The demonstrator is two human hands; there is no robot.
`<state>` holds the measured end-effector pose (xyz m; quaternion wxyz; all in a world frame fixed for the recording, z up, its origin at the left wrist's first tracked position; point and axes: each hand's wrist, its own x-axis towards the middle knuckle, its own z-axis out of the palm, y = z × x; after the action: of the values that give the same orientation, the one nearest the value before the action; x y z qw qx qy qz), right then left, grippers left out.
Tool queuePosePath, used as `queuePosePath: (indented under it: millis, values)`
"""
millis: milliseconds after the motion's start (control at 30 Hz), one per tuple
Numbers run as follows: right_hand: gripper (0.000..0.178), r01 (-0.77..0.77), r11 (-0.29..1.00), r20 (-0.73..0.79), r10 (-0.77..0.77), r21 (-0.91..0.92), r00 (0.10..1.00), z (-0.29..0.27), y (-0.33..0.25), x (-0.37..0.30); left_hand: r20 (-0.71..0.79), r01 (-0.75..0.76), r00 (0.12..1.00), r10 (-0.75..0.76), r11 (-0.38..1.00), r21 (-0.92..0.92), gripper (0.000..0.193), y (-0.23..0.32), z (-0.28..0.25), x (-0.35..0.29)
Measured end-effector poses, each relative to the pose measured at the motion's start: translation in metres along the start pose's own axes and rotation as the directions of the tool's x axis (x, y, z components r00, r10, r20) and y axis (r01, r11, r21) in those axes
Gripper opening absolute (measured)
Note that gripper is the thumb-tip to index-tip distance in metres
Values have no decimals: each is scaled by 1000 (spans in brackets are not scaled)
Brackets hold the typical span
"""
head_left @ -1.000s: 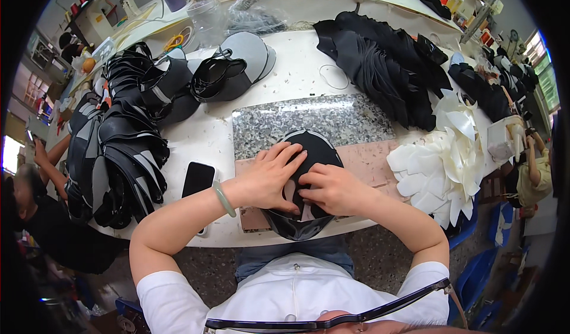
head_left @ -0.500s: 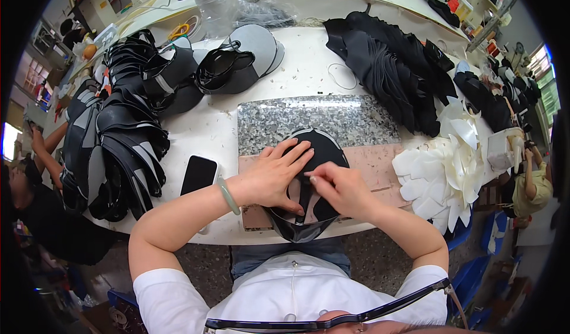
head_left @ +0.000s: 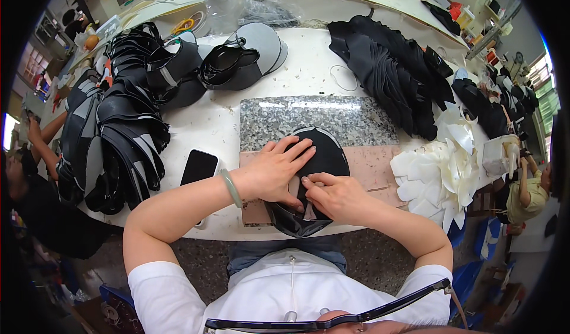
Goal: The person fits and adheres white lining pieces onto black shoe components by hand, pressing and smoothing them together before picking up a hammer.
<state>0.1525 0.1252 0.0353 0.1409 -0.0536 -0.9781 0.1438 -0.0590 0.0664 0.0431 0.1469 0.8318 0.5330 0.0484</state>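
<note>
Head view: black cap piece (head_left: pixel 317 168) lies on the granite slab (head_left: pixel 332 120), near edge.
Left hand (head_left: pixel 270 174): spread flat, pressing it.
Right hand (head_left: pixel 335 194): fingertips pinching its seam (grip partly hidden).
Risk: piece could creep sideways if pressure eases.

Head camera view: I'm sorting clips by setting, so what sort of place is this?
Most likely a cap-making workshop or small factory. Both hands, left hand and right hand, press a black cap panel on a granite slab; stacks of black cut pieces and white cut pieces crowd the white worktable.
</note>
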Motion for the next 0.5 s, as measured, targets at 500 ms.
queuePosePath:
  millis: [500]
  values:
    - [31,-241,793,147,191,559,970,-6,40,9,90,-97,992,83,983,157,67,-35,7,-5]
